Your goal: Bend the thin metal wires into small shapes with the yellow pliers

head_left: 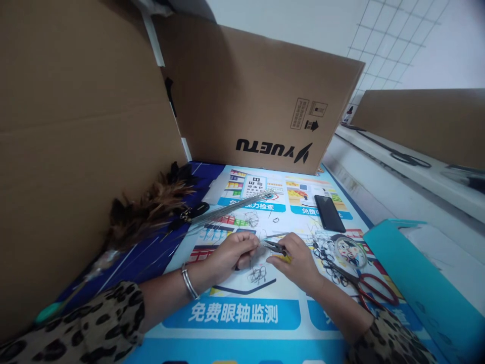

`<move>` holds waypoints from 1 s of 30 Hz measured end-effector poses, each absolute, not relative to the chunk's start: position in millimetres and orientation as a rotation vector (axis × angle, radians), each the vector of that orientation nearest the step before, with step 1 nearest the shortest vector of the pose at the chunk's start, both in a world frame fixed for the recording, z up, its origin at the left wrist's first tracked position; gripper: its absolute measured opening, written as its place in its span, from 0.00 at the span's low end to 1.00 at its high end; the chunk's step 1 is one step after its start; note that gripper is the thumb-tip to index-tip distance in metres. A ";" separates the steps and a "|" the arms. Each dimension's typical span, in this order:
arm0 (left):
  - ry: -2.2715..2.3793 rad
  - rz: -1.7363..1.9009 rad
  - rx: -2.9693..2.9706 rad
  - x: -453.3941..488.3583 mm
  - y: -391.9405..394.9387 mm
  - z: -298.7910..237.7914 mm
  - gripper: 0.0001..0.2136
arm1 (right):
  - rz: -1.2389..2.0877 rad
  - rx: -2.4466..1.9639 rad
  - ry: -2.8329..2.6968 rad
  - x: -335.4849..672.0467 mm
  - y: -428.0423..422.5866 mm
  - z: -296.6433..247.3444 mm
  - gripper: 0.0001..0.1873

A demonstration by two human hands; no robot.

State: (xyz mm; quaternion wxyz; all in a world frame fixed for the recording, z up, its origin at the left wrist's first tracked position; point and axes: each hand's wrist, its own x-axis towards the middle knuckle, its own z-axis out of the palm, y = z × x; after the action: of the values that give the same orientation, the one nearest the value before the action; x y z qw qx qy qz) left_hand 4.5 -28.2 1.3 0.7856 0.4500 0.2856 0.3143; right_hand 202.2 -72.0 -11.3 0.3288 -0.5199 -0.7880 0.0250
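My left hand (232,254) is closed in a pinch on a thin piece of wire (254,241) over the printed poster (242,313) that covers the table. My right hand (299,263) grips small pliers (276,247) with yellow handles, and their jaws meet the wire right beside my left fingertips. A small tangle of bent dark wire (257,274) lies on the poster just below both hands. A silver bangle sits on my left wrist.
A bundle of straight metal wires (231,208) lies behind the hands next to a feather duster (151,210). Several dark wire rings (328,260), red-handled scissors (373,289) and a black phone (329,213) lie to the right. Cardboard walls (261,96) stand behind and left; a teal folder (424,283) lies right.
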 end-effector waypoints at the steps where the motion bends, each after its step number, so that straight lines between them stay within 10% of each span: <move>1: 0.607 0.659 0.954 4.4 -28.2 1.0 0.07 | 0.067 -1.343 -2.059 202.8 -71.6 -11.0 0.18; 30: 0.651 0.536 1.106 -2.1 -19.2 2.4 0.08 | 0.462 -1.498 -2.218 224.1 -60.3 10.0 0.12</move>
State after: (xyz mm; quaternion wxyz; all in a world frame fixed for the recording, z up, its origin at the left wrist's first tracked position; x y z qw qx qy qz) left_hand -2.1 -19.2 2.4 0.7677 0.5095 0.2999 0.2471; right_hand 224.1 -60.3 10.0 0.2111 -0.5392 -0.7982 0.1662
